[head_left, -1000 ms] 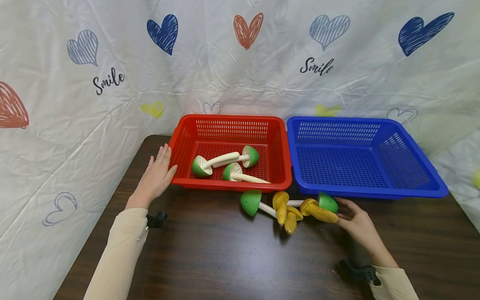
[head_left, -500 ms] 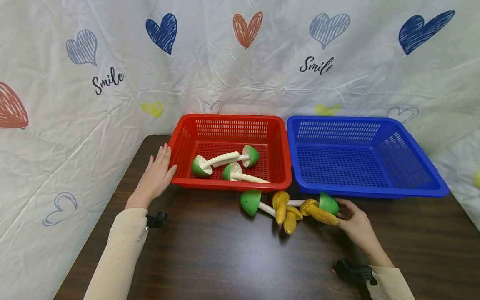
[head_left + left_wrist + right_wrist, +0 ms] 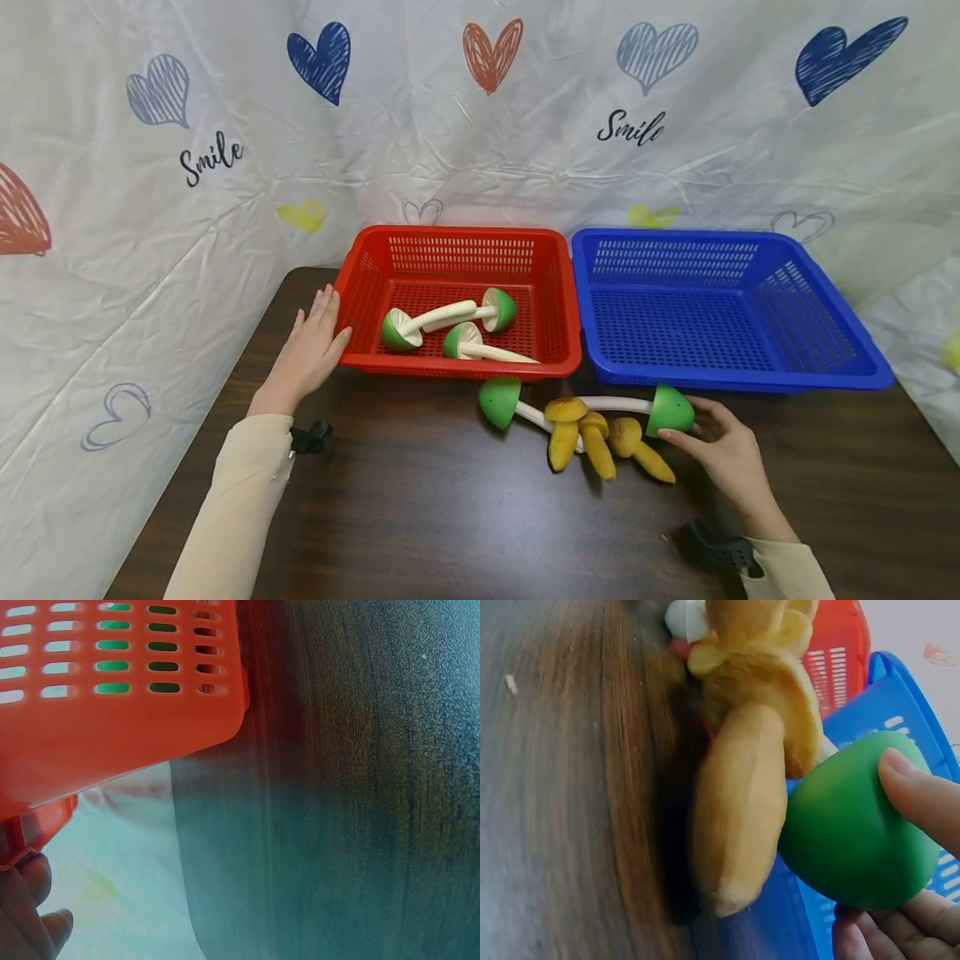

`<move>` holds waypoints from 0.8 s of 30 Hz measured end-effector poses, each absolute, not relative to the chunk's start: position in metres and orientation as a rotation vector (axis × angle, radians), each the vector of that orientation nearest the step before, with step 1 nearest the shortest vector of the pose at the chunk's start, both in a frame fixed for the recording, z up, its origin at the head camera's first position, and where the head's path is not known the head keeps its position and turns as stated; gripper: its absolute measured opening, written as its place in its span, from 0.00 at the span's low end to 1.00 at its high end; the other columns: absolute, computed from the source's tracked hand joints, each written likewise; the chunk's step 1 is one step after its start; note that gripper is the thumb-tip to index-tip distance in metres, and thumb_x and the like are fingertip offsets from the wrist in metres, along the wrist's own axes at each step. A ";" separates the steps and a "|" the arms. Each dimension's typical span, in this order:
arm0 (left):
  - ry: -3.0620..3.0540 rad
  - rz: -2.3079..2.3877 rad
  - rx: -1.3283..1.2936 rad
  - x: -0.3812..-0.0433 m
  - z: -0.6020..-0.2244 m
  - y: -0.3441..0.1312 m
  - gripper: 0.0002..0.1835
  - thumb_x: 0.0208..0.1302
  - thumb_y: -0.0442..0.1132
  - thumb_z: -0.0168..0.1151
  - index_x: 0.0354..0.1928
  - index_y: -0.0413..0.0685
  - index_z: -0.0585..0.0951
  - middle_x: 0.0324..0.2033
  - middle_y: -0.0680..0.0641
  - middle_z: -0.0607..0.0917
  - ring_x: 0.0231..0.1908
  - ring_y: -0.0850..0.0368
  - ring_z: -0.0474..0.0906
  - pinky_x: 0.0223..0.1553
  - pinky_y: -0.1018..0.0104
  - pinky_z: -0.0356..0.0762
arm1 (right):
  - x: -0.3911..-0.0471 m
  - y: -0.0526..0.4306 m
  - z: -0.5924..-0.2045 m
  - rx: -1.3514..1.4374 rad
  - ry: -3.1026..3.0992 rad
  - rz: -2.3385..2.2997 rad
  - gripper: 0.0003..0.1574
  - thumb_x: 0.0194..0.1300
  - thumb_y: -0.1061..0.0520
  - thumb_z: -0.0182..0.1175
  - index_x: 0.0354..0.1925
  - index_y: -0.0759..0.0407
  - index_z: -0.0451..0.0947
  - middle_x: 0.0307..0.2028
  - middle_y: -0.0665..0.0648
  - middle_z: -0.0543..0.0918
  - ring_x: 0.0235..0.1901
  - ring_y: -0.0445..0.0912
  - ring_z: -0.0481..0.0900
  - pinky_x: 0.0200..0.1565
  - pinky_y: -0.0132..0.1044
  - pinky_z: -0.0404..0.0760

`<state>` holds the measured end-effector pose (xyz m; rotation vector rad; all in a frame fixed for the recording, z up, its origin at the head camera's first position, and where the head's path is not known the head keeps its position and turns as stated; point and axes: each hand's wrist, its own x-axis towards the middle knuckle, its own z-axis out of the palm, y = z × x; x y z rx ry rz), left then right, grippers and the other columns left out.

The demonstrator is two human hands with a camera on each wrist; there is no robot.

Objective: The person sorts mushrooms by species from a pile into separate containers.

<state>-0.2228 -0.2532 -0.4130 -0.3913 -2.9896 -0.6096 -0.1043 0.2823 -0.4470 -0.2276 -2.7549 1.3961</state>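
Observation:
My right hand [image 3: 729,458] grips the green cap of a toy mushroom [image 3: 672,410], thumb on the near side and fingers beyond. In the right wrist view the thumb presses the smooth green cap [image 3: 859,825]. Its white stem runs left behind three yellow mushrooms [image 3: 597,447] on the table. Left of these lies another green-capped mushroom [image 3: 500,403], its stem partly covered by them. My left hand [image 3: 306,350] rests with straight fingers at the left rim of the red basket [image 3: 457,371]. Three green-capped mushrooms [image 3: 491,353] lie inside that basket.
A blue basket [image 3: 738,379] stands right beside the red one. Both sit at the back of the dark wooden table [image 3: 465,525], in front of a white cloth [image 3: 525,125] printed with hearts. Dark wrist straps show on both arms.
My right thumb has come onto the green cap. That mushroom has shifted slightly right, and the yellow mushrooms have rolled and moved nearer the front. The left hand stays at the red basket.

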 end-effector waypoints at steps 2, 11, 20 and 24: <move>-2.989 -0.612 -0.391 -0.223 -0.413 -0.253 0.36 0.71 0.45 0.44 0.72 0.33 0.45 0.72 0.37 0.45 0.71 0.43 0.38 0.67 0.40 0.36 | -0.103 0.285 -0.446 -0.239 -2.741 1.409 0.42 0.56 0.49 0.69 0.63 0.65 0.66 0.55 0.62 0.73 0.38 0.19 0.69 0.37 0.19 0.71; -2.983 -0.615 -0.400 -0.223 -0.412 -0.253 0.36 0.71 0.45 0.44 0.72 0.33 0.46 0.72 0.36 0.45 0.71 0.42 0.38 0.67 0.40 0.37 | -0.096 0.293 -0.444 -0.273 -2.690 1.382 0.40 0.54 0.52 0.70 0.62 0.63 0.68 0.51 0.43 0.73 0.39 0.19 0.69 0.36 0.17 0.71; -2.971 -0.612 -0.417 -0.222 -0.412 -0.253 0.35 0.71 0.45 0.43 0.71 0.31 0.46 0.71 0.34 0.46 0.71 0.41 0.39 0.66 0.39 0.37 | -0.090 0.296 -0.437 -0.261 -2.617 1.392 0.38 0.53 0.55 0.71 0.60 0.59 0.71 0.43 0.29 0.72 0.39 0.21 0.73 0.36 0.17 0.72; -2.971 -0.605 -0.420 -0.222 -0.412 -0.253 0.35 0.72 0.46 0.41 0.71 0.31 0.46 0.71 0.33 0.46 0.71 0.41 0.39 0.66 0.39 0.37 | -0.087 0.295 -0.433 -0.266 -2.572 1.419 0.37 0.53 0.57 0.71 0.60 0.57 0.72 0.44 0.31 0.73 0.41 0.23 0.74 0.38 0.17 0.72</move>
